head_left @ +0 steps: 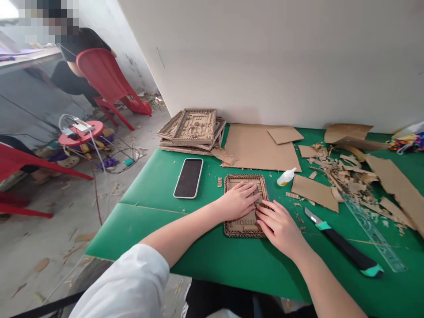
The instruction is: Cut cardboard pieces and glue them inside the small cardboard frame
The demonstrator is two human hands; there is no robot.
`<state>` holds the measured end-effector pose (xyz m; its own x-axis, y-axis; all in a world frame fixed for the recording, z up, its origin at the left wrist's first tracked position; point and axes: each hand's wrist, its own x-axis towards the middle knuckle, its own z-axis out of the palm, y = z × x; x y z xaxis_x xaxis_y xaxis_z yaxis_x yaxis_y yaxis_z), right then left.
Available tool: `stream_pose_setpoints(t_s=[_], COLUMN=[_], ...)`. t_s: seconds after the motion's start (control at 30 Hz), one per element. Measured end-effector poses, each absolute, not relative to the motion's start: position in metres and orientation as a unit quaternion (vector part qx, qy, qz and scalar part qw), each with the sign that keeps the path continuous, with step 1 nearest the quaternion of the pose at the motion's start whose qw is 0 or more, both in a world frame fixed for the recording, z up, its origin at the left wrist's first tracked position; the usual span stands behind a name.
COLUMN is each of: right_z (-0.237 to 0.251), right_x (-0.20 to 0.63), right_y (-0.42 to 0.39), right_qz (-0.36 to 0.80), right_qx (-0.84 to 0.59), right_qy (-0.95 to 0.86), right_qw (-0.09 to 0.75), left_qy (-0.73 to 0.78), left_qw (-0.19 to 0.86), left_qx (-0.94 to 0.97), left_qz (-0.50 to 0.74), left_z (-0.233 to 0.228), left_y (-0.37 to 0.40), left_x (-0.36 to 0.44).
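Note:
A small cardboard frame [245,228] with a corrugated border lies flat on the green table [149,221]. Both of my hands rest on it. My left hand [237,199] lies flat over its upper middle, fingers spread and pointing right. My right hand [277,224] presses its fingertips on small cardboard strips near the frame's right side. Neither hand grips anything. The hands hide the frame's centre.
A phone [188,177] lies face up to the left. A stack of finished cardboard frames [194,129] sits at the back. A glue bottle [286,176], utility knife [344,245], clear ruler [374,233], cardboard sheets [258,148] and scraps [351,176] lie right. A person sits on a red chair [106,79] far left.

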<state>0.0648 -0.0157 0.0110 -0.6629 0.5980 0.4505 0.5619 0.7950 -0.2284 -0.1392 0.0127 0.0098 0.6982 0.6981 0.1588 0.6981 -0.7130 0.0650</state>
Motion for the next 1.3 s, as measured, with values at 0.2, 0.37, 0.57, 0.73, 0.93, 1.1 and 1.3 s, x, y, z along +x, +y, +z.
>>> stream_pose_setpoints(t_s=[0.2, 0.37, 0.57, 0.73, 0.93, 1.1, 1.3], right_z=[0.011, 0.011, 0.011, 0.014, 0.017, 0.017, 0.016], right_x=[0.076, 0.079, 0.072, 0.072, 0.072, 0.070, 0.070], right_y=[-0.011, -0.012, -0.017, -0.017, -0.018, -0.018, -0.017], right_qz=[0.018, 0.032, 0.053, 0.050, 0.064, 0.067, 0.072], right_qx=[-0.372, -0.368, -0.357, -0.351, -0.337, -0.333, -0.334], right_qy=[-0.875, -0.894, -0.911, -0.911, -0.912, -0.915, -0.913], right_qw=[0.310, 0.253, 0.201, 0.212, 0.227, 0.220, 0.224], left_qy=[-0.391, -0.385, -0.341, -0.342, -0.301, -0.284, -0.272], left_qw=[-0.036, -0.048, -0.050, -0.051, -0.062, -0.053, -0.044], left_qx=[-0.916, -0.918, -0.936, -0.935, -0.945, -0.951, -0.954], left_qz=[-0.079, -0.078, -0.076, -0.082, -0.110, -0.113, -0.118], left_z=[0.016, 0.020, 0.015, 0.016, 0.016, 0.016, 0.015], left_y=[0.016, 0.022, 0.021, 0.020, 0.019, 0.019, 0.020], left_x=[-0.142, -0.149, -0.150, -0.150, -0.148, -0.147, -0.148])
